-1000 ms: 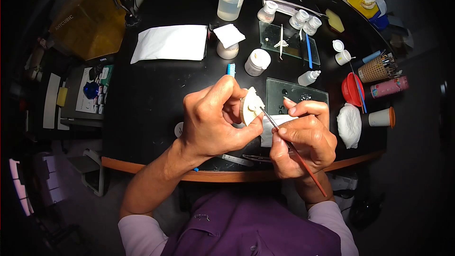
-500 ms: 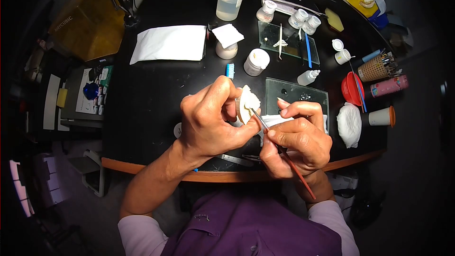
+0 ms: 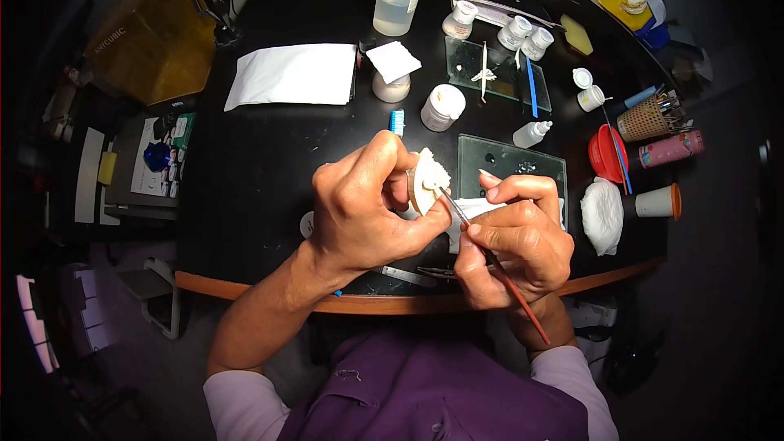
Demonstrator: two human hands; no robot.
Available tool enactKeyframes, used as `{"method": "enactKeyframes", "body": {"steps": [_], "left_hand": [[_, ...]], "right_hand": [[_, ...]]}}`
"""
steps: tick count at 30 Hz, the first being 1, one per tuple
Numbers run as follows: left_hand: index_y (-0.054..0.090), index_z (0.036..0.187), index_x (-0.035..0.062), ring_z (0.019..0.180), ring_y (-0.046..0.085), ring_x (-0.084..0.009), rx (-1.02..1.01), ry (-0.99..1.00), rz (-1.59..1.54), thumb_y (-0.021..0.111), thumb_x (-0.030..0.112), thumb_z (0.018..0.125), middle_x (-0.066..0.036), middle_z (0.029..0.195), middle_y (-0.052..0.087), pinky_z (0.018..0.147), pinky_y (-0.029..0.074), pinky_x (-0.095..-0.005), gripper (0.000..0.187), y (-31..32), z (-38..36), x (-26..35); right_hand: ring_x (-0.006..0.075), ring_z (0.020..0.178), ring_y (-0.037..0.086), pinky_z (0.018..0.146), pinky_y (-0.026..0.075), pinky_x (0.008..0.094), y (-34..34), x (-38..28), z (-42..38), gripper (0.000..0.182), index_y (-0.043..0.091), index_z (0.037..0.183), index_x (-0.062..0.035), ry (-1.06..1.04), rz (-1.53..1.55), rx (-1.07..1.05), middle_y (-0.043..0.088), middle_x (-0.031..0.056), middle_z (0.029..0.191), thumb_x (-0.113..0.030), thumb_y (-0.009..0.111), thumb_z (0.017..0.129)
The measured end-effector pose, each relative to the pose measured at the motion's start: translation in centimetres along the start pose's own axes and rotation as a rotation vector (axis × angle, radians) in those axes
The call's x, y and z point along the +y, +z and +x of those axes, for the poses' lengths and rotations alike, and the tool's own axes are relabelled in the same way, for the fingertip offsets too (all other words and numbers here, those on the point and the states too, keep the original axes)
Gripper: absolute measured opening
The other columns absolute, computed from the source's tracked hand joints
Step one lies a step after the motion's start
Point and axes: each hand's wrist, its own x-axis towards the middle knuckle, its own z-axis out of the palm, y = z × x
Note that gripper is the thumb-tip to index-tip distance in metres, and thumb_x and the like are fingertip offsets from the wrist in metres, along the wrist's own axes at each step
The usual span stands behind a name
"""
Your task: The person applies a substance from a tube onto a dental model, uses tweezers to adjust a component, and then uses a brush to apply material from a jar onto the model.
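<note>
My left hand point(image 3: 363, 200) grips a cream-coloured dental model point(image 3: 427, 184) between thumb and fingers, above the black table. Pinched in my right hand point(image 3: 518, 241) is a thin brush point(image 3: 512, 287) with a red handle. Its dark tip meets the right side of the model, or lies very close to it; actual contact is too small to tell. Behind my right hand lie a glass slab point(image 3: 510, 157) with clear drops on it and a white tissue point(image 3: 474, 210), partly hidden by the fingers.
Beyond my hands stand a white jar point(image 3: 443, 108), a tissue-topped jar point(image 3: 390, 86) and a large clear bottle point(image 3: 398, 0). A folded white cloth point(image 3: 290, 75) lies left. At right are a small dropper bottle point(image 3: 532, 133), a red bowl point(image 3: 606, 153) and a paper cup point(image 3: 655, 201).
The brush tip has shifted slightly right on or near the model, and the handle end has moved slightly right. My left hand has hardly moved.
</note>
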Motion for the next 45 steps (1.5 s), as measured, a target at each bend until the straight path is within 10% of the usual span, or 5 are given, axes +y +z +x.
{"method": "enactKeyframes", "body": {"steps": [27,45], "left_hand": [[0.068,0.09,-0.0031,0.058,0.063,-0.0057,-0.059,-0.022,-0.009,0.091,0.009,0.066,-0.003,0.071,0.065,0.051,0.05,-0.0209,0.036,-0.3,0.1,0.3],[0.074,0.112,-0.0092,0.083,0.065,-0.0096,-0.586,-0.421,-0.617,0.068,0.001,0.065,-0.011,0.102,0.072,0.073,0.052,-0.0231,0.048,-2.3,1.4,0.3]], "right_hand": [[0.0288,0.089,0.063,0.088,0.063,0.0457,-0.5,0.0,0.0,0.027,0.072,0.085,-0.0041,0.01,0.013,0.0,0.067,0.0053,0.074,0.005,0.074,0.06],[0.0281,0.097,0.057,0.1,0.059,0.0533,-1.7,1.1,0.0,0.022,0.066,0.08,-0.0063,0.151,0.416,0.036,0.066,0.0038,0.072,0.004,0.064,0.061]]}}
